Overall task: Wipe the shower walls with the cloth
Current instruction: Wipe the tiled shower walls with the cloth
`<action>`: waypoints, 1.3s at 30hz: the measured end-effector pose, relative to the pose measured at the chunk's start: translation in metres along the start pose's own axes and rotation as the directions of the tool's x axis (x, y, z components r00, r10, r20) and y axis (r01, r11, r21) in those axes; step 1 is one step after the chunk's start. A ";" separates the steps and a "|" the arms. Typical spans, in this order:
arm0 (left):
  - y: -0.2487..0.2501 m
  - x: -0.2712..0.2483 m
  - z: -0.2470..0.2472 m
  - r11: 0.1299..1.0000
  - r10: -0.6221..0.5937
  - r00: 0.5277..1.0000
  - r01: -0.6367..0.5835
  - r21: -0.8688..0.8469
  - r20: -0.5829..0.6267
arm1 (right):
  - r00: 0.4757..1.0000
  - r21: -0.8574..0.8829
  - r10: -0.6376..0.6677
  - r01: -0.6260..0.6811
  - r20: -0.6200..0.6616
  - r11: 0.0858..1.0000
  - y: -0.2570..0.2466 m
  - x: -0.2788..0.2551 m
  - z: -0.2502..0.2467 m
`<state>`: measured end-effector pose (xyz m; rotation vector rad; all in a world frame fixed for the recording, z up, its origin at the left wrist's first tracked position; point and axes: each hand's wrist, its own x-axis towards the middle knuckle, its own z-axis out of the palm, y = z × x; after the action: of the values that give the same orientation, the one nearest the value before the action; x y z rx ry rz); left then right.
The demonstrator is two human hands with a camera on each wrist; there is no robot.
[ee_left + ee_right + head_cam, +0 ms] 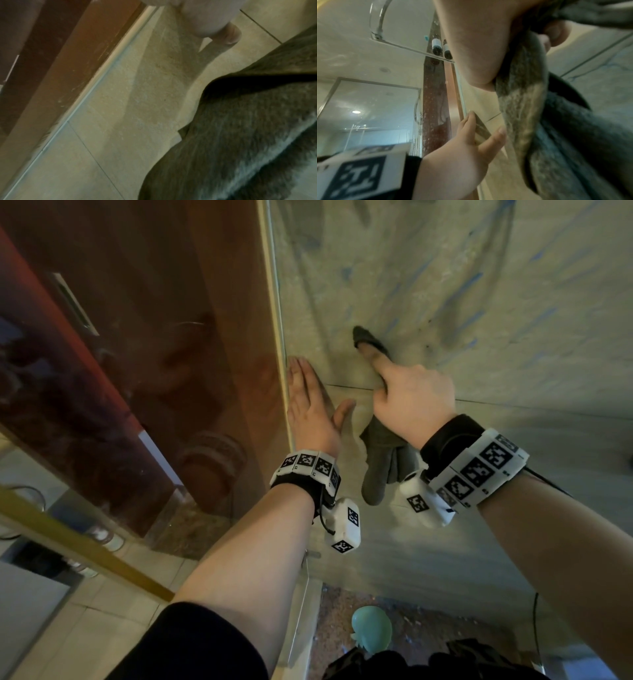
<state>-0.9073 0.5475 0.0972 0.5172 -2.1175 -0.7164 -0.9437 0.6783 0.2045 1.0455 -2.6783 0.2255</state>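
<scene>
1. Nearest the head camera are two bare forearms, each with one band of black-and-white square markers at the wrist and one white camera block hanging below it; a dark sleeve covers the left upper arm.
2. One cloth, dark grey and fuzzy, is in use. Its upper tip lies against the shower wall under the index finger, and the rest hangs down below the palm in loose folds.
3. The right hand holds that cloth: the index finger points straight out and presses the cloth tip to the tile, while the other fingers curl round the bunched fabric, as the right wrist view shows.
4. The left hand carries nothing. Its fingers lie straight and close together, flat against the wall beside the corner trim, thumb spread out toward the cloth.
5. The two hands are near each other but apart.
6. The beige tile carries blue-grey streaks above the hands, and one dark grout line crosses between the hands.
7. Left of the trim stands one reddish-brown panel, glossy and reflective.
8. One pale green object sits low on the speckled floor; what it is cannot be told.
9. The right wrist view shows two dark bottles with pale labels, high up.
</scene>
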 end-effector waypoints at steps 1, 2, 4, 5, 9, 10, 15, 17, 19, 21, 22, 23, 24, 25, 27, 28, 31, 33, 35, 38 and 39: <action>0.000 0.000 0.000 1.000 0.003 1.000 -0.003 -0.003 -0.001 | 0.999 -0.013 -0.030 0.030 0.025 0.999 -0.002 -0.001 0.004; 0.000 0.000 0.000 1.000 0.001 1.000 -0.001 -0.004 -0.003 | 0.997 -0.034 -0.063 0.065 0.052 0.997 -0.003 -0.001 0.008; 0.001 -0.001 -0.001 1.000 -0.010 1.000 0.010 -0.005 -0.003 | 0.987 -0.080 -0.119 0.128 0.112 0.989 -0.007 0.001 0.016; 0.001 0.000 -0.001 1.000 -0.016 1.000 0.016 -0.009 0.000 | 0.980 -0.093 -0.141 0.155 0.138 0.984 -0.009 0.003 0.019; 0.002 0.000 -0.001 0.999 -0.032 0.999 0.032 -0.034 0.005 | 0.962 -0.115 -0.204 0.226 0.181 0.967 -0.012 0.010 0.015; 0.002 0.000 -0.002 0.999 -0.032 0.999 0.032 -0.038 0.004 | 0.961 -0.123 -0.209 0.233 0.180 0.965 -0.011 0.011 0.011; 0.000 -0.001 -0.002 1.000 -0.006 1.000 0.006 -0.023 -0.001 | 0.981 -0.140 -0.170 0.181 0.089 0.973 -0.007 0.010 -0.004; -0.001 -0.001 -0.002 1.000 0.001 1.000 -0.001 -0.012 -0.010 | 0.985 -0.133 -0.154 0.163 0.078 0.978 -0.007 0.009 -0.003; 0.000 -0.001 -0.003 1.000 -0.009 1.000 0.009 -0.005 0.006 | 0.983 -0.132 -0.156 0.168 0.098 0.977 -0.009 0.009 0.002; 0.001 -0.001 -0.004 1.000 -0.019 0.999 0.019 -0.008 0.026 | 0.974 -0.138 -0.179 0.197 0.136 0.971 -0.010 0.011 0.007; 0.002 -0.001 -0.005 1.000 -0.023 0.999 0.023 -0.012 0.032 | 0.969 -0.137 -0.191 0.213 0.155 0.967 -0.010 0.012 0.010; 0.002 -0.001 -0.005 1.000 -0.027 0.999 0.028 -0.015 0.035 | 0.965 -0.136 -0.205 0.228 0.166 0.964 -0.011 0.014 0.012; 0.003 -0.001 -0.005 0.999 -0.033 0.999 0.034 -0.018 0.035 | 0.961 -0.137 -0.218 0.242 0.167 0.960 -0.013 0.015 0.012; 0.003 -0.001 -0.004 0.999 -0.040 0.999 0.041 -0.018 0.033 | 0.960 -0.143 -0.229 0.253 0.164 0.957 -0.014 0.016 0.012; 0.003 -0.001 -0.004 0.999 -0.047 0.999 0.047 -0.011 0.022 | 0.959 -0.147 -0.239 0.261 0.154 0.954 -0.018 0.018 0.009; 0.002 -0.002 -0.004 0.999 -0.044 0.999 0.045 -0.008 0.021 | 0.959 -0.139 -0.236 0.258 0.154 0.956 -0.019 0.018 0.008; 0.001 -0.002 -0.005 1.000 -0.019 0.999 0.019 -0.011 0.030 | 0.973 -0.112 -0.189 0.204 0.131 0.972 -0.022 0.022 0.000; 0.000 -0.001 -0.004 1.000 -0.019 0.999 0.020 -0.005 0.026 | 0.984 -0.110 -0.160 0.167 0.073 0.980 -0.021 0.024 -0.008; -0.002 -0.001 -0.003 1.000 -0.009 1.000 0.009 0.002 0.010 | 0.991 -0.106 -0.135 0.132 -0.014 0.986 -0.018 0.022 -0.017; -0.002 -0.001 -0.003 1.000 0.005 1.000 -0.005 0.012 -0.008 | 0.992 -0.085 -0.112 0.107 -0.061 0.991 -0.017 0.019 -0.019; -0.002 -0.001 -0.003 1.000 0.007 1.000 -0.007 0.012 -0.014 | 0.992 -0.086 -0.114 0.110 -0.053 0.990 -0.018 0.018 -0.018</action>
<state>-0.9039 0.5455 0.0970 0.5199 -2.1108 -0.6951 -0.9406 0.6578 0.2274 1.1416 -2.5451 0.1202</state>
